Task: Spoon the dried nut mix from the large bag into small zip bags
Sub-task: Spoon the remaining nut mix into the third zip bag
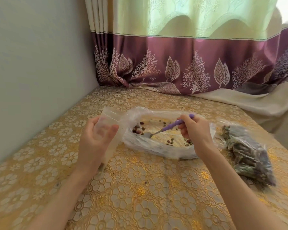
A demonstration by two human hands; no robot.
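My left hand (96,138) curls round an empty small zip bag (109,130), its lower part hidden behind my palm; my right hand (195,130) pinches the purple spoon (166,129), bowl down inside the large bag (160,140) between them. Few nuts (138,129) remain there. Beyond my right fingers lie blurred filled bags (246,153), on gold floral cloth (140,196) running to wall (32,72) and curtain (189,63).
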